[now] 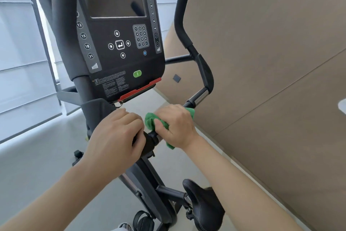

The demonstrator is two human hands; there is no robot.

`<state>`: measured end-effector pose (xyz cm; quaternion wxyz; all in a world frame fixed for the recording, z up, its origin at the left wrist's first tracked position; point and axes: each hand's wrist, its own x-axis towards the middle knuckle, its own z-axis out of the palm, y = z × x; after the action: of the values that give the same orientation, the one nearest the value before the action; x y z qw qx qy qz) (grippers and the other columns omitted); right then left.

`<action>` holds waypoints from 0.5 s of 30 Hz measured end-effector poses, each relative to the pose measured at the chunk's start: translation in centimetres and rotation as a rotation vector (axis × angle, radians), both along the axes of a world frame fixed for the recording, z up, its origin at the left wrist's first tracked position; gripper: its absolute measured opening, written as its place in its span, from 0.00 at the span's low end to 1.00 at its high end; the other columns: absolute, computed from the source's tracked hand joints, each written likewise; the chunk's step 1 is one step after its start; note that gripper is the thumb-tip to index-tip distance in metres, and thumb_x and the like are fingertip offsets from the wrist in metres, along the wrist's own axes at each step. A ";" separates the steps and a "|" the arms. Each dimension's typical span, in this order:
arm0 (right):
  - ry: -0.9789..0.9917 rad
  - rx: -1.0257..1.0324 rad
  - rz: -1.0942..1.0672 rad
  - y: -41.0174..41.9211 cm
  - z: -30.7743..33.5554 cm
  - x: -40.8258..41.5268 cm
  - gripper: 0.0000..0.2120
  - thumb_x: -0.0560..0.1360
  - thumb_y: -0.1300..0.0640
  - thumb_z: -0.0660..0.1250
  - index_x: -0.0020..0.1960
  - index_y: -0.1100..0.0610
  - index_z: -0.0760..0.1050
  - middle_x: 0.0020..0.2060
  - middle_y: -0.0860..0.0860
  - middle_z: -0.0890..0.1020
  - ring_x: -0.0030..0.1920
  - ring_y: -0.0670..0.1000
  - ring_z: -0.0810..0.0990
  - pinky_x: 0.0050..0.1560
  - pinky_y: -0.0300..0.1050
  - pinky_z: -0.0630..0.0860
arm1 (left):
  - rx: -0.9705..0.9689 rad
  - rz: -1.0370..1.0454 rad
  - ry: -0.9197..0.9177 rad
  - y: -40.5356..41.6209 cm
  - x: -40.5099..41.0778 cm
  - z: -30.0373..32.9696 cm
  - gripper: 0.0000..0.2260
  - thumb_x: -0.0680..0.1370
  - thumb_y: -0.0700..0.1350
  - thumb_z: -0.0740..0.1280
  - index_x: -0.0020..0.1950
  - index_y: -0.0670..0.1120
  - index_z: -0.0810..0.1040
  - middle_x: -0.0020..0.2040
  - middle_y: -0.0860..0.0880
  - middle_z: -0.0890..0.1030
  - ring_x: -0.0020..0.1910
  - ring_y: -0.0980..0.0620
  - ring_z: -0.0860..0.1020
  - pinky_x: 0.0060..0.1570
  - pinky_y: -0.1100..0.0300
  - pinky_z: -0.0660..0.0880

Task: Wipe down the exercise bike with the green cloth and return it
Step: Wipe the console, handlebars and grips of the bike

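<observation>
The black exercise bike fills the view, with its console (pixel 119 43) up top and the saddle (pixel 202 204) low at the right. My right hand (pixel 177 126) grips the green cloth (pixel 150 120), wrapped round the handlebar just right of the centre clamp. My left hand (pixel 116 137) curls over the handlebar's black centre part beside it. The right handlebar (pixel 198 96) runs up and away from the cloth, with a chrome section and a black upright grip.
A tan wall (pixel 271 62) rises close on the right. White window blinds (pixel 18 62) are on the left. The floor (pixel 46 165) is pale grey. A pedal with a strap (pixel 143 219) shows at the bottom.
</observation>
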<state>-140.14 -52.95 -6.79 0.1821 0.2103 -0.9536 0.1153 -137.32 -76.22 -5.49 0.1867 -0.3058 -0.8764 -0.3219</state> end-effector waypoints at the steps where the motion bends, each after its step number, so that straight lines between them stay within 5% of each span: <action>1: 0.014 -0.001 -0.012 0.7 0.0 -0.6 0.17 0.81 0.49 0.60 0.39 0.56 0.78 0.34 0.47 0.78 0.36 0.52 0.74 0.41 0.52 0.71 | -0.014 -0.010 0.014 -0.3 0.1 -0.2 0.09 0.79 0.42 0.62 0.42 0.45 0.81 0.46 0.51 0.84 0.44 0.44 0.79 0.59 0.51 0.76; 4: 0.022 -0.016 -0.034 3.6 0.2 -2.8 0.18 0.81 0.50 0.59 0.35 0.56 0.72 0.31 0.45 0.70 0.32 0.51 0.70 0.36 0.50 0.69 | -0.090 0.020 0.043 -0.6 0.1 -0.6 0.09 0.78 0.42 0.63 0.47 0.47 0.84 0.50 0.52 0.85 0.50 0.46 0.82 0.71 0.49 0.71; 10: -0.004 0.206 -0.100 10.3 0.3 -7.6 0.19 0.80 0.48 0.56 0.39 0.56 0.77 0.34 0.51 0.79 0.35 0.55 0.75 0.39 0.52 0.71 | -0.281 0.146 0.041 1.1 -0.2 -0.2 0.15 0.81 0.46 0.57 0.39 0.48 0.79 0.37 0.52 0.79 0.42 0.44 0.77 0.60 0.50 0.71; 15: -0.049 0.168 -0.311 14.6 2.4 -10.9 0.23 0.80 0.47 0.53 0.36 0.58 0.75 0.31 0.50 0.75 0.35 0.56 0.72 0.44 0.55 0.75 | -0.272 0.218 0.100 1.5 0.2 -0.3 0.14 0.80 0.44 0.58 0.37 0.46 0.75 0.34 0.49 0.76 0.39 0.43 0.74 0.56 0.49 0.72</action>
<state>-151.02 -38.33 -4.41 0.1562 0.0718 -0.9850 0.0107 -137.14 -74.75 -5.79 0.2208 -0.2469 -0.9294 -0.1627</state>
